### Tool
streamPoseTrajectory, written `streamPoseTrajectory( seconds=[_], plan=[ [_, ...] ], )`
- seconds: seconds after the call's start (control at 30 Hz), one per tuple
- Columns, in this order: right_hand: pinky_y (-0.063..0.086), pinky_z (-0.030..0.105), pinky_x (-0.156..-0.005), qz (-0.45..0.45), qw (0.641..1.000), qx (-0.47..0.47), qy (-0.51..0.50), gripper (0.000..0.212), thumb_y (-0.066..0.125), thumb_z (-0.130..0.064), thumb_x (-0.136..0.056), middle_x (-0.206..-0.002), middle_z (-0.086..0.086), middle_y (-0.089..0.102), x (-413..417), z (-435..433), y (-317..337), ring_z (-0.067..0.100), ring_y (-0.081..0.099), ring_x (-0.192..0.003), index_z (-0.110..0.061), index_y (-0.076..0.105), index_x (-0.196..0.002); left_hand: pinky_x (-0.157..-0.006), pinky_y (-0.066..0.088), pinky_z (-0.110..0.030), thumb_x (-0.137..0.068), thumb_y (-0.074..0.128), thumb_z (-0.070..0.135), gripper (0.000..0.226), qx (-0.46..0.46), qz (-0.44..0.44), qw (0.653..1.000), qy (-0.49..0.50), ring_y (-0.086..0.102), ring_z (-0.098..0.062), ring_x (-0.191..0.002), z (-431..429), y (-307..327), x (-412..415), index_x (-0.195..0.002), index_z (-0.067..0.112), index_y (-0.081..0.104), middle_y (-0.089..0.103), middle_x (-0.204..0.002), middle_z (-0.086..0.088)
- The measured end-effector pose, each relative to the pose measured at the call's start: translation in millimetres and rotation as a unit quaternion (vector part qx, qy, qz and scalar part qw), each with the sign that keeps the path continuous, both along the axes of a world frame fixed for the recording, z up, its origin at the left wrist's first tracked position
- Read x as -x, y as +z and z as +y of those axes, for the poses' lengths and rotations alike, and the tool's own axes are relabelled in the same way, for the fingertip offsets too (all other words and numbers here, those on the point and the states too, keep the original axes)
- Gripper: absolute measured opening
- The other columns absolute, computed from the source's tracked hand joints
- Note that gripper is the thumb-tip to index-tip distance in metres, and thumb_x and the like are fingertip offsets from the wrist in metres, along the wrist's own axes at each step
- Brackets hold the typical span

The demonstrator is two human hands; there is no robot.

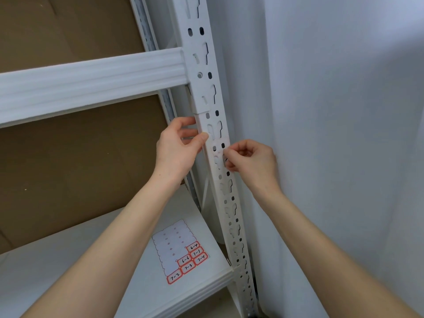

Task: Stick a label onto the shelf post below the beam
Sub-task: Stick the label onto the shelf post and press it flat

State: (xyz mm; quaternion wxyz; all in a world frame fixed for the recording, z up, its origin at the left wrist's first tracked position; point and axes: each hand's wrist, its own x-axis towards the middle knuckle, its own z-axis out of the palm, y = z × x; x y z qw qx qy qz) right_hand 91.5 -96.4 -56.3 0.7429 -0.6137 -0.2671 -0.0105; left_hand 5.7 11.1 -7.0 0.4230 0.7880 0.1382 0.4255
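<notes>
While left grip [176,150] holds the post [192,42], right grip [252,159] pinches a pale label [219,153].

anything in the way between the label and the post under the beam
Nothing visible does. The right hand pinches the pale label right against the face of the post, just below the beam. The left hand grips the post's left edge beside that spot, not across it.

A white shelf board [142,292] fills the lower left of the frame. A label sheet [174,246] lies flat on it near its right front corner, six red-bordered handwritten labels [192,260] remaining at its lower end.
</notes>
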Motion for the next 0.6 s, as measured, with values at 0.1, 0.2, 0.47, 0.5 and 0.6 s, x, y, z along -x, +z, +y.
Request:
streamPoseTrajectory(
  seconds=[0.1, 0.2, 0.47, 0.5, 0.6],
  plan=[
    [0.059, 0.034, -0.070, -0.030, 0.999, 0.020, -0.013, 0.010, 0.069, -0.009, -0.074, -0.055, -0.004, 0.064, -1.1, 2.2, 1.9, 0.011, 0.062, -0.054, -0.016, 0.068, -0.066, -0.085, 0.057, -0.040, -0.087, 0.066, 0.017, 0.031, -0.005, 0.000, 1.000, 0.001, 0.068, -0.016, -0.093, 1.4, -0.1, -0.3, -0.113, 0.025, 0.054, 0.068, -0.104, -0.004],
    [0.055, 0.027, -0.064, -0.053, 0.997, 0.045, -0.013, 0.014, 0.072, -0.014, -0.075, -0.055, -0.004, 0.064, -0.9, 3.9, 2.9, 0.010, 0.059, -0.053, -0.020, 0.066, -0.063, -0.085, 0.057, -0.040, -0.087, 0.066, 0.017, 0.030, -0.005, 0.001, 1.000, 0.004, 0.068, -0.016, -0.093, 3.1, -0.7, -0.8, -0.113, 0.025, 0.054, 0.068, -0.104, -0.004],
    [0.055, 0.023, -0.065, -0.068, 0.995, 0.059, -0.037, 0.013, 0.067, -0.011, -0.076, -0.059, -0.001, 0.067, -1.8, 1.7, 2.0, 0.013, 0.064, -0.059, -0.019, 0.066, -0.066, -0.085, 0.057, -0.041, -0.087, 0.067, 0.017, 0.031, -0.012, 0.005, 1.000, 0.012, 0.068, -0.016, -0.094, 1.1, -1.0, -0.4, -0.113, 0.025, 0.054, 0.068, -0.105, -0.003],
    [0.055, 0.023, -0.066, -0.064, 0.996, 0.057, -0.033, 0.014, 0.066, -0.011, -0.076, -0.058, -0.001, 0.067, -1.2, 1.1, 2.0, 0.012, 0.064, -0.058, -0.019, 0.065, -0.065, -0.085, 0.057, -0.041, -0.087, 0.067, 0.017, 0.031, -0.013, 0.005, 1.000, 0.012, 0.068, -0.016, -0.094, 0.9, -0.9, -0.3, -0.114, 0.024, 0.054, 0.068, -0.105, -0.003],
    [0.056, 0.025, -0.069, -0.072, 0.995, 0.057, -0.037, 0.013, 0.070, -0.015, -0.076, -0.061, -0.003, 0.067, -1.1, 1.2, 1.9, 0.014, 0.066, -0.063, -0.021, 0.065, -0.066, -0.085, 0.057, -0.041, -0.087, 0.066, 0.017, 0.031, -0.011, 0.004, 1.000, 0.010, 0.068, -0.016, -0.092, 0.1, -0.7, 0.0, -0.114, 0.024, 0.054, 0.068, -0.104, -0.004]
  ],
)
